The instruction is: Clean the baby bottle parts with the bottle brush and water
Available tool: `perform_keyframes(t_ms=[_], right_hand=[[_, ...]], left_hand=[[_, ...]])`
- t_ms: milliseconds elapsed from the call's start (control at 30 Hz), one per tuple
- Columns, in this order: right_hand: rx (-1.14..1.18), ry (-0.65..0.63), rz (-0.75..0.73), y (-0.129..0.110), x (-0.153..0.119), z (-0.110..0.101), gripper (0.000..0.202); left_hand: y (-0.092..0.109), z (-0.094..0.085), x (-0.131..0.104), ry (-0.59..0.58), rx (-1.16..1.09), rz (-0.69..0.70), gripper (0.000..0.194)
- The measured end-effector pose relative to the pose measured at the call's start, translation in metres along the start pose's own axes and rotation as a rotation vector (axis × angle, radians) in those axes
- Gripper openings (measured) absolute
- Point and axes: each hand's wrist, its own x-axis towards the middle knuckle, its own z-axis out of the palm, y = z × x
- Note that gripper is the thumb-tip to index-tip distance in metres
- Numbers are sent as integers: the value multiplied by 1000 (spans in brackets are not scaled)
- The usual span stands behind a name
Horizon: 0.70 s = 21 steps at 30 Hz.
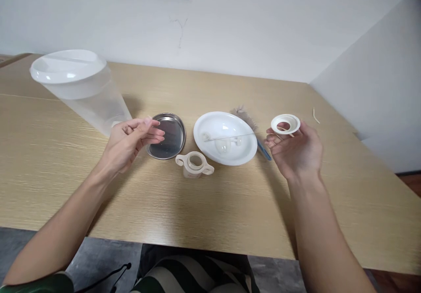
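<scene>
My right hand [297,150] holds a cream ring-shaped cap [292,119] with an open centre, its fingers curled beneath it. A thin pale straw or rod [237,136] stretches left from my right fingertips over a white oval bowl [210,150]. Clear small parts lie inside that bowl. My left hand [131,141] hovers by the left edge of a round metal tray [167,146], thumb and fingers apart, nothing visible in it. Between tray and bowl, nearer to me, stands a cream two-handled cup body [194,163] with its top uncovered.
A tall translucent pitcher with a white lid [70,67] stands at the left. Behind the bowl's right side lies a bristle brush with a blue handle [264,150]. A small pale strip [315,116] lies at the right. A wall borders the table's back.
</scene>
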Motion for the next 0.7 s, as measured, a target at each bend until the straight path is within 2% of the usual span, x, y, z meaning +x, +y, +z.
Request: perform_keyframes(t_ms=[233, 400, 700], right_hand=[[-2, -15, 3, -1, -2, 1, 17], [4, 1, 4, -1, -1, 1, 16], [-7, 5, -9, -2, -3, 2, 16]], left_hand=[[-2, -1, 2, 22, 15, -25, 22], [-3, -1, 1, 34, 63, -4, 31], [-4, 0, 2, 19, 21, -18, 34]])
